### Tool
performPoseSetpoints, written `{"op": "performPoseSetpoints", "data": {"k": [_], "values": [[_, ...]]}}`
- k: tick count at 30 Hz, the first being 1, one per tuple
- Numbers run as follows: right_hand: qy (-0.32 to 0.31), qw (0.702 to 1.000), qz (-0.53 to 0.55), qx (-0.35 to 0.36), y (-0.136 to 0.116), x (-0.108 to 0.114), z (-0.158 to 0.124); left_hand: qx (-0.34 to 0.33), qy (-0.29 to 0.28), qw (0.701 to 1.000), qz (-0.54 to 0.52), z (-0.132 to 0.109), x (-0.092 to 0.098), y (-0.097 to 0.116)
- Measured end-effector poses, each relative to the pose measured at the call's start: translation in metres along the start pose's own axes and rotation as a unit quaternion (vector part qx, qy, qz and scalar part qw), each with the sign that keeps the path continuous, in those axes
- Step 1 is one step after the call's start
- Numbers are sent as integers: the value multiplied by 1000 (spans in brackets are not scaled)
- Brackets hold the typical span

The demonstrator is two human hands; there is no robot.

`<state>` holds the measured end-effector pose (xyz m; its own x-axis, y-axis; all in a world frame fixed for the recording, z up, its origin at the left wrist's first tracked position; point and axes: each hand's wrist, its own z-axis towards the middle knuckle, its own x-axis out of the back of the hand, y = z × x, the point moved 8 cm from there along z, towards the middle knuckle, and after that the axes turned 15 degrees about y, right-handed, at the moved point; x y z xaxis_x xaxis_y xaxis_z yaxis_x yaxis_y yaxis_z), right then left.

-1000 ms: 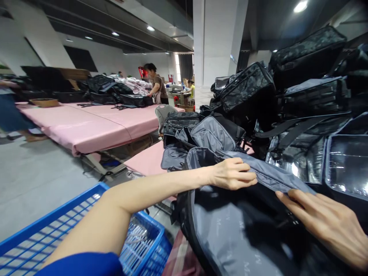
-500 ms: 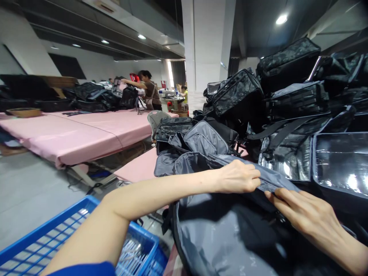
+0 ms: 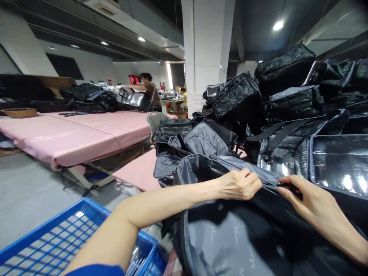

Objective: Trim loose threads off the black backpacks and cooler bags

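Observation:
A large black bag (image 3: 287, 237) with grey printed lining lies open in front of me. My left hand (image 3: 240, 184) is closed in a fist on the grey fabric edge of its opening. Just to the right, my right hand (image 3: 304, 195) pinches a small dark piece, which looks like a zipper pull (image 3: 278, 184), between thumb and fingertip at the same edge. The left hand's fingertips are hidden behind its knuckles.
A blue plastic basket (image 3: 57, 218) sits at lower left, with small items inside. Camouflage bags (image 3: 235, 96) are piled behind and to the right. A pink-covered table (image 3: 86, 130) stands at left; a person (image 3: 151, 92) works behind it near a silver-lined bag (image 3: 133, 99).
My right hand has turned and now pinches at the edge with thumb and finger parted from the knuckles. The left hand keeps its hold. The far person's bag is lower on the table.

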<state>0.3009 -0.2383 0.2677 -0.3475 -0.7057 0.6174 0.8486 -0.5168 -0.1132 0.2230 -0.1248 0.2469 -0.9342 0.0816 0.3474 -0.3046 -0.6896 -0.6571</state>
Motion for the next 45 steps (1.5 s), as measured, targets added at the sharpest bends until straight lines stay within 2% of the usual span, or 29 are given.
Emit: {"op": "performPoseSetpoints", "data": {"k": [6, 9, 13, 17, 20, 23, 29, 35, 40, 45], "values": [[33, 996, -16, 77, -12, 3, 1, 0, 73, 997, 26, 1, 11, -1], [37, 994, -21, 99, -17, 4, 2, 1, 90, 996, 20, 1, 13, -1], [0, 998, 22, 51, -11, 1, 4, 37, 72, 997, -6, -3, 8, -4], [-7, 1000, 30, 5, -6, 0, 9, 169, 29, 982, -83, -18, -1, -22], [-1, 999, 24, 26, -13, -3, 15, 220, 48, 964, -140, -24, 2, -30], [-14, 999, 29, 35, -17, -8, 18, 228, 73, 958, -157, -25, 7, -32], [-27, 999, 25, 25, -17, -5, 14, 226, 67, 956, -173, -24, 6, -31], [-52, 997, 56, -15, -9, -8, 15, 260, 90, 937, -215, -27, 8, -36], [-20, 998, 42, 32, -21, -14, 21, 283, 124, 919, -246, -29, 10, -42], [-10, 996, 10, 92, -37, -21, 26, 309, 99, 904, -278, -34, 1, -40]]}}
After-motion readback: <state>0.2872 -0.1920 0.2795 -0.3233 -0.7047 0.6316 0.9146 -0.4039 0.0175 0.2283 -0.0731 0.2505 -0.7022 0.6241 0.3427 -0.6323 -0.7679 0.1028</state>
